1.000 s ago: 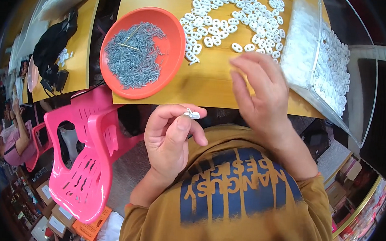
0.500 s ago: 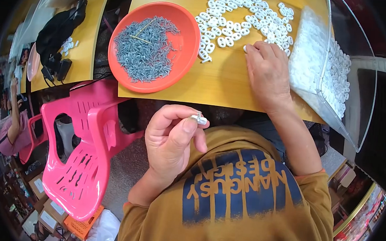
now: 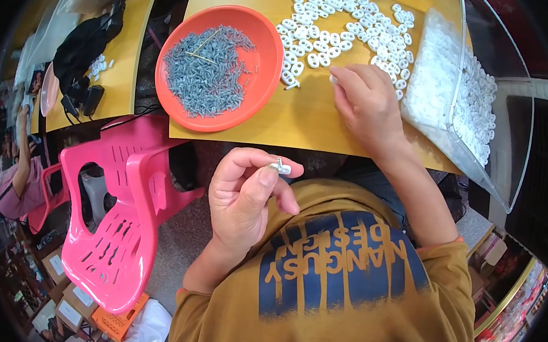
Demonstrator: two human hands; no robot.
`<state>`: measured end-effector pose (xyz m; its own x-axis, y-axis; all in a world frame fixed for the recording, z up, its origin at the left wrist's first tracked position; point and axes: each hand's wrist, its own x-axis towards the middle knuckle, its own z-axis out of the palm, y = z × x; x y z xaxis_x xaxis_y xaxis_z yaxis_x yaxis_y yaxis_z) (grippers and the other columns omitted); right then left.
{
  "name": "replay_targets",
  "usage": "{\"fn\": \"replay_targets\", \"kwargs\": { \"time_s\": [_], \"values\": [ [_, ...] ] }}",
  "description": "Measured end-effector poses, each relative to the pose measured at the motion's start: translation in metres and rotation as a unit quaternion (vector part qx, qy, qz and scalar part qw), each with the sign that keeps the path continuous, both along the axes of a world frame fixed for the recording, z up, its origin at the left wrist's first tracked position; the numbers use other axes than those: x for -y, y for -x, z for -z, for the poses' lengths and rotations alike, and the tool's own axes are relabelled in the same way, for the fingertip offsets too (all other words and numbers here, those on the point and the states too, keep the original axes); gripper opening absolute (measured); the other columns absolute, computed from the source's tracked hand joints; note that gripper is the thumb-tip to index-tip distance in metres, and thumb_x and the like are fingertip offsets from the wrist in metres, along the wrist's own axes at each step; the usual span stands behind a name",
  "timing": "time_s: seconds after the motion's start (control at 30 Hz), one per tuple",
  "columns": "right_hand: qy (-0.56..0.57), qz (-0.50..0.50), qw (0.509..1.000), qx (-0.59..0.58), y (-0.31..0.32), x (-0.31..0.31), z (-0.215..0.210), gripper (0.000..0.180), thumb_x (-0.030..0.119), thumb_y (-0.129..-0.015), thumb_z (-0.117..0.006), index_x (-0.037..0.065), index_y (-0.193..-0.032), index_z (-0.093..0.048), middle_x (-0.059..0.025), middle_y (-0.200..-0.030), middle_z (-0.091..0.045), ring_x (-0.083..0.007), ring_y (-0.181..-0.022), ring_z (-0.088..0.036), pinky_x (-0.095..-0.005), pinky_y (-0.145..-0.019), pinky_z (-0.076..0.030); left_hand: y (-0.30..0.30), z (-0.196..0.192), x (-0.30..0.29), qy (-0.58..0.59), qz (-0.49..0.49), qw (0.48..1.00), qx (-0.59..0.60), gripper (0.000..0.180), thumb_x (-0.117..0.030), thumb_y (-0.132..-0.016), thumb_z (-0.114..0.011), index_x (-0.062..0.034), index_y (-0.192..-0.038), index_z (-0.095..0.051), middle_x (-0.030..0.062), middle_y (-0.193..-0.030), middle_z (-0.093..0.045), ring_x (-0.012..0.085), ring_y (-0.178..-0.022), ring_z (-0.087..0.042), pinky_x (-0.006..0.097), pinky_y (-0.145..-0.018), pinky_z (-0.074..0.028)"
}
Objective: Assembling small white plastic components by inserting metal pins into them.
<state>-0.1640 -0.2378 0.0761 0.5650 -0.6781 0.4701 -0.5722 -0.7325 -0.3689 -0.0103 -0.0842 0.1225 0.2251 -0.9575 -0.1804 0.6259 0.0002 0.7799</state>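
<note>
Nearby, a red bowl [image 3: 267, 75] of grey screws [image 3: 204, 80] sits on the left of the counter [image 3: 306, 124], loose white pieces [image 3: 321, 46] lie spread across its far side, and a clear bin [image 3: 453, 120] stands just right of the right hand [image 3: 368, 108]. That hand, fingers curled, pinches a partly hidden white bit [image 3: 334, 80], while the left hand [image 3: 239, 191] grips a small white part [image 3: 283, 169] with metal on it.

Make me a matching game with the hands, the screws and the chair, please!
Things:
1. Left hand
2. Right hand
3. Grey screws
4. Plastic armchair

Clues:
A. Inside the orange-red bowl
B. Pink
C. Off the table, pinching a white piece
D. Over the table, near loose two-hole pieces

Pairs: 1-C, 2-D, 3-A, 4-B
</note>
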Motion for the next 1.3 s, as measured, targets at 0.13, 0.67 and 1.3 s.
{"fn": "replay_targets", "kwargs": {
  "time_s": [0.13,0.67,1.3],
  "values": [
    [-0.497,0.029,0.806,0.320,0.000,-0.032,-0.028,0.021,0.005,-0.085,-0.055,0.000,-0.105,-0.059,-0.0059,-0.090,-0.062,-0.0132,-0.080,-0.059,-0.0236,-0.072,-0.046,0.003,-0.004,0.002,-0.004,0.014,1.000,-0.008,0.011,-0.005,-0.088,-0.049,0.0010,-0.097,-0.050,0.0163,-0.086,-0.062,0.0151,-0.054,-0.058,0.023,-0.049,-0.047],
    [-0.690,-0.090,0.570,0.436,0.025,-0.069,-0.073,0.026,0.009,-0.089,-0.051,-0.001,-0.112,-0.056,-0.0031,-0.093,-0.062,-0.0060,-0.079,-0.055,-0.0203,-0.074,-0.046,0.023,-0.016,0.011,0.041,0.045,0.995,0.078,0.014,-0.001,-0.087,-0.051,0.0023,-0.101,-0.051,0.0116,-0.082,-0.060,0.0117,-0.057,-0.057,0.021,-0.052,-0.047],
    [-0.528,-0.175,0.756,0.345,0.028,-0.070,-0.070,0.026,0.002,-0.085,-0.050,-0.005,-0.110,-0.057,-0.0099,-0.095,-0.057,-0.0140,-0.085,-0.055,-0.0255,-0.076,-0.044,0.026,-0.015,0.011,0.040,0.048,0.993,0.100,0.015,0.004,-0.085,-0.050,0.0020,-0.100,-0.050,0.0094,-0.084,-0.058,0.0090,-0.061,-0.055,0.019,-0.054,-0.046]
  ]
}}
